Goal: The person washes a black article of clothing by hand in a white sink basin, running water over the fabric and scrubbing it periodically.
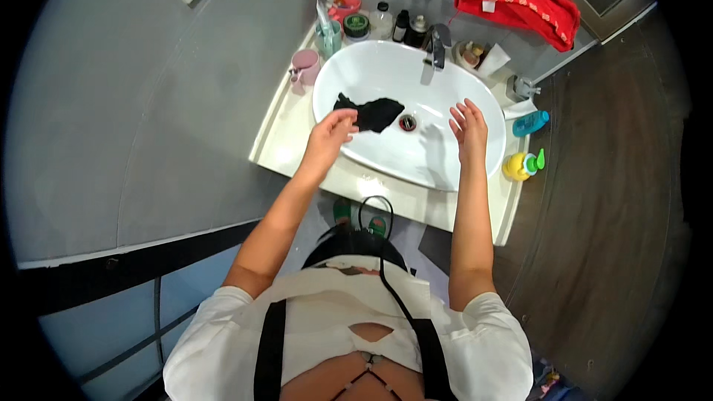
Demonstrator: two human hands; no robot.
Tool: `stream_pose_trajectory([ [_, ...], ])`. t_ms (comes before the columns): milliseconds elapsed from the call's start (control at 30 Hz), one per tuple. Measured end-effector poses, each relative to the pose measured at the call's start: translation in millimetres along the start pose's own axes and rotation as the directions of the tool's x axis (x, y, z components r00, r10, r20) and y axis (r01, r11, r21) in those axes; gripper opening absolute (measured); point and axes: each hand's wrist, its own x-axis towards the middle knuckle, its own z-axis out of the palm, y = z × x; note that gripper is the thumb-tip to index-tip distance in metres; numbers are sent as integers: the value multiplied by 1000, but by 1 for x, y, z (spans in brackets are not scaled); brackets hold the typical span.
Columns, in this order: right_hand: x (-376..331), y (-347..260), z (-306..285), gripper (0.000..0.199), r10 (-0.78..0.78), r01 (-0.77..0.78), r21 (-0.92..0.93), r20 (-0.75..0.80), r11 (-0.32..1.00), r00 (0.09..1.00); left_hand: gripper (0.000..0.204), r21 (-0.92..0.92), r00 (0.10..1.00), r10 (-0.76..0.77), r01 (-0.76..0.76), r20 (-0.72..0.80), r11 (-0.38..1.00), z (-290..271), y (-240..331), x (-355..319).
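Observation:
A crumpled black cloth [380, 114] lies in the left part of the white sink basin [405, 67], beside the drain [408, 122]. What kind of garment or rag it is, I cannot make out. My left hand [332, 136] hovers over the basin's left front rim, its loosely bent fingertips overlapping the cloth's near edge in view; no grip on it shows. Over the right side of the basin, my right hand [469, 131] is raised with its fingers apart and nothing in them. The dark faucet [438, 46] stands at the back of the basin.
Along the back left of the counter [286, 137] stand a pink mug [304, 67], a green-lidded jar [356, 27] and several small bottles. A blue bottle [530, 123] and a yellow pump bottle [523, 166] are on the right. A red towel [512, 0] hangs behind.

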Motion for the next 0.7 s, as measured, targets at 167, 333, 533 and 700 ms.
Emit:
stream_pose_trajectory([
  [167,-8,7,9,33,44,-43,15,-62,999,997,27,-44,1000,-22,21,-13,999,-16,-4,6],
  [333,-17,7,7,32,23,-19,48,-86,999,996,27,-45,1000,7,-6,30,999,-27,-7,17],
  [533,-26,4,-3,29,-8,18,56,-169,998,986,27,-41,995,36,-32,92,999,-25,-1,35],
  [700,-29,-2,-9,27,-50,66,83,-186,994,981,27,-77,992,46,-36,121,996,-10,2,57],
])
